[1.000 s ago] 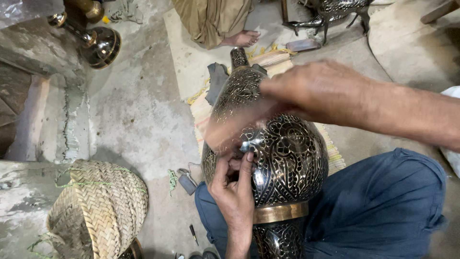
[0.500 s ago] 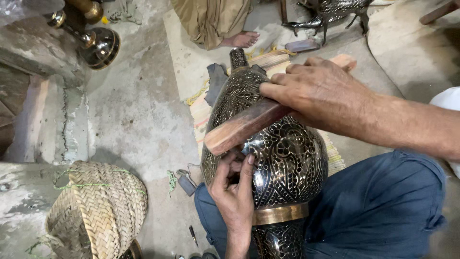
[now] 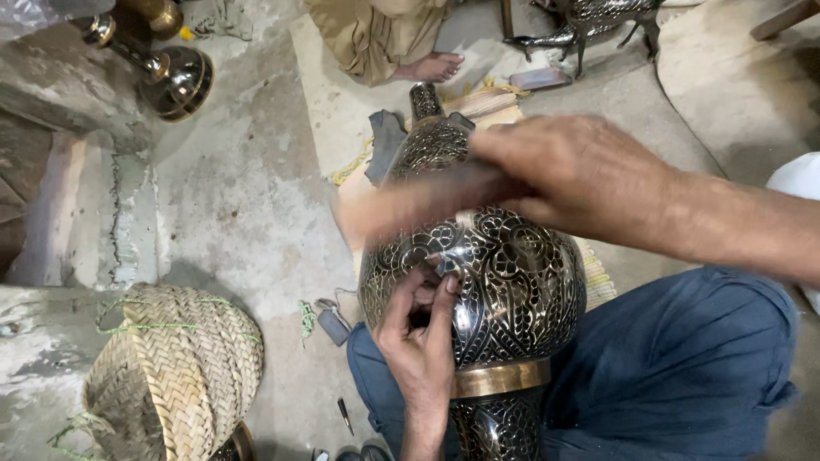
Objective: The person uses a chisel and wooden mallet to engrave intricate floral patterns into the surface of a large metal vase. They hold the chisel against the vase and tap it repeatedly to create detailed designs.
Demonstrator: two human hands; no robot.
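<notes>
The engraved metal vase (image 3: 491,282) lies across the person's lap, neck pointing away, its belly pinched by the left hand (image 3: 418,329) around a small tool – just above, the right hand (image 3: 589,183) grips a blurred wooden stick (image 3: 410,209) crosswise.

This is a metal craft workshop. People sit right on the rough gray floor (image 3: 231,213). A big carved metal vase (image 3: 495,290) shows shiny patterns. More brass pieces (image 3: 171,72) stand nearby, beside a woven basket (image 3: 179,367) and small tools (image 3: 344,416).
</notes>
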